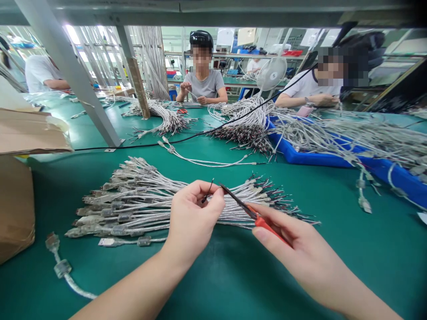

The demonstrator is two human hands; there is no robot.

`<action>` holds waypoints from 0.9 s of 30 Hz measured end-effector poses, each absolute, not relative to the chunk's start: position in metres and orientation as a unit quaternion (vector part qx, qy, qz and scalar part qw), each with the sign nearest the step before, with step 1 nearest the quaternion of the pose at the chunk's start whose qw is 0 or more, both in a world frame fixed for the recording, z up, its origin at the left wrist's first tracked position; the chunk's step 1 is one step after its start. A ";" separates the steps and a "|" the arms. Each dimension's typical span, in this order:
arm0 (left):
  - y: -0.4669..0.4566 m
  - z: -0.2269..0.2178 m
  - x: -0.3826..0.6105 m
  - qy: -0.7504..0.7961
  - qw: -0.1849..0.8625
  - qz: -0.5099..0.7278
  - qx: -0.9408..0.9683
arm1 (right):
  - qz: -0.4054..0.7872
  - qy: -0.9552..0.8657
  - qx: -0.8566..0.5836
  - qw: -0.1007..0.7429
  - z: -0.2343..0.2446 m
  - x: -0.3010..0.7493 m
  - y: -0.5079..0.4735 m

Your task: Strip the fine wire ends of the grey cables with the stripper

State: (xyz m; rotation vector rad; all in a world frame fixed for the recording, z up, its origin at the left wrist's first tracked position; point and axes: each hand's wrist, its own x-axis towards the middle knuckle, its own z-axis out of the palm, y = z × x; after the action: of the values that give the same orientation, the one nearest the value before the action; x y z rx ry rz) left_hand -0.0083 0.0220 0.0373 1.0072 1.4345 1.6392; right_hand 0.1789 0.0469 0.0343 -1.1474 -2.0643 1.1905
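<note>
My left hand (195, 218) is closed in a pinch on a thin black tie (208, 192) that sticks up above a bundle of grey cables (140, 204). The bundle lies across the green table (350, 249) with connectors at its left end and bare wire tips at its right. My right hand (293, 244) grips red-handled snips (248, 210), and their dark blades point up-left and meet the tie at my left fingertips.
A cardboard box (16, 178) stands at the left edge. A loose cable (63, 269) lies near the front left. A blue tray (333, 158) heaped with cables sits at the right. Three other people sit across the table behind more cable bundles, a fan and a slanted post (73, 75).
</note>
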 end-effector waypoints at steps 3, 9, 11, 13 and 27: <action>0.022 0.037 -0.009 0.546 0.373 0.643 0.387 | 0.367 -0.785 -0.422 0.265 0.035 0.182 0.048; 0.022 0.041 -0.011 0.541 0.391 0.631 0.395 | 0.310 -0.791 -0.420 0.319 0.032 0.184 0.046; 0.021 0.043 -0.012 0.541 0.390 0.628 0.400 | 0.385 -0.749 -0.424 0.333 0.032 0.184 0.049; 0.021 0.045 -0.015 0.551 0.380 0.625 0.401 | 0.502 -0.657 -0.414 0.382 0.036 0.189 0.059; 0.016 0.041 -0.001 0.507 0.471 0.609 0.389 | 0.692 -0.462 -0.335 0.443 0.031 0.180 0.060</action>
State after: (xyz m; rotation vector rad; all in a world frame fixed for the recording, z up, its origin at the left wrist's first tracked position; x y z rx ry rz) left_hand -0.0012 0.0156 0.0414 0.9530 1.2410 1.4913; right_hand 0.1804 0.0597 0.0312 -0.8298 -1.1452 1.7155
